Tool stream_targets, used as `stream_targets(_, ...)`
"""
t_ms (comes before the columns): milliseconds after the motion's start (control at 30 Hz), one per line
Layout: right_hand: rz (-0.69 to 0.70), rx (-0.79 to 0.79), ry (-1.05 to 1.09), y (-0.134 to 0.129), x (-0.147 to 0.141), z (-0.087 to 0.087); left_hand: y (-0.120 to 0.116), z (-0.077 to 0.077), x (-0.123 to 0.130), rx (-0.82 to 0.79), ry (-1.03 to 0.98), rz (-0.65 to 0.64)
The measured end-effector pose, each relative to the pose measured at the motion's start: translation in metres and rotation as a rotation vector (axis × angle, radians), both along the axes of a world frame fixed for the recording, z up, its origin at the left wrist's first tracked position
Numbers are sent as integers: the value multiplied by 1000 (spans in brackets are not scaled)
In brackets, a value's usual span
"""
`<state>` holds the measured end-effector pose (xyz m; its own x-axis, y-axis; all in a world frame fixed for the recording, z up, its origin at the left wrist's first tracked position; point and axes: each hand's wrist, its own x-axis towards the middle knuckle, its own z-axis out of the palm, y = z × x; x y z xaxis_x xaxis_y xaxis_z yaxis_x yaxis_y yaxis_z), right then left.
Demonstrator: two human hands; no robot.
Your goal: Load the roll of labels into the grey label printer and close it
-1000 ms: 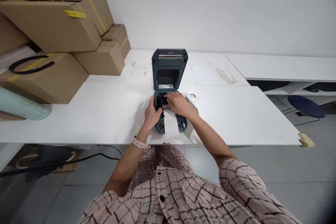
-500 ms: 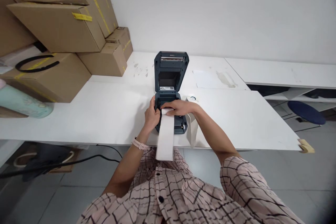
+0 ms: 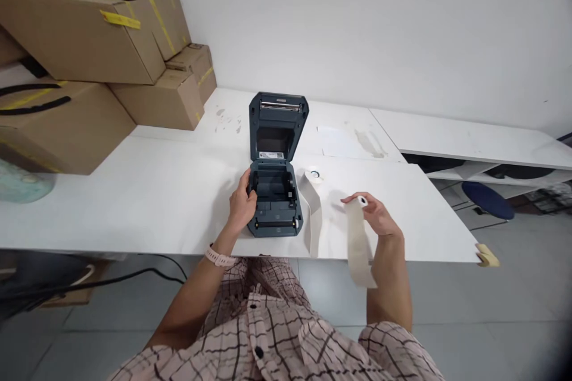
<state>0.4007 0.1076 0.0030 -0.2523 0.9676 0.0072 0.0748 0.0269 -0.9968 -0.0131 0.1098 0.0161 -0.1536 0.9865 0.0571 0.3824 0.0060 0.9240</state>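
A dark grey label printer (image 3: 273, 214) stands on the white table with its lid raised, showing a bare roll compartment. My left hand (image 3: 242, 203) grips its left side, with the thumb over the rim. Off to the right, my right hand (image 3: 378, 214) holds a small paper roll (image 3: 356, 209) above the table. A long strip hangs from that roll past the table's front edge. Between printer and right hand, a second paper roll (image 3: 314, 175) rests on the table, and its loose strip runs toward the front edge.
Cardboard boxes (image 3: 89, 36) are stacked at the left, beside a pale green bottle (image 3: 24, 183). A white sheet (image 3: 335, 141) lies behind the rolls. At the right are a blue stool (image 3: 487, 199) and a padded table corner (image 3: 487, 255).
My right hand has lifted the small paper roll out of the printer and carried it to the right. My left hand stays on the printer's side. The view has shifted rightward.
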Motion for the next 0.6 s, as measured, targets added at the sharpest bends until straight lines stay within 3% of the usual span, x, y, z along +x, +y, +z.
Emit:
stream_targets(133,41,-49,-120,19,-25,-14,3,-9,-1,51,-58,6)
stream_targets(300,134,-19,-54,38,-37,-19,6,-17,-1,76,-123,9)
stream_targets(467,94,102,7,65,-29,4,6,-17,-1,89,-148,-16)
stream_targets(600,246,91,-143,96,-46,24,4,-16,-2,64,-146,-27)
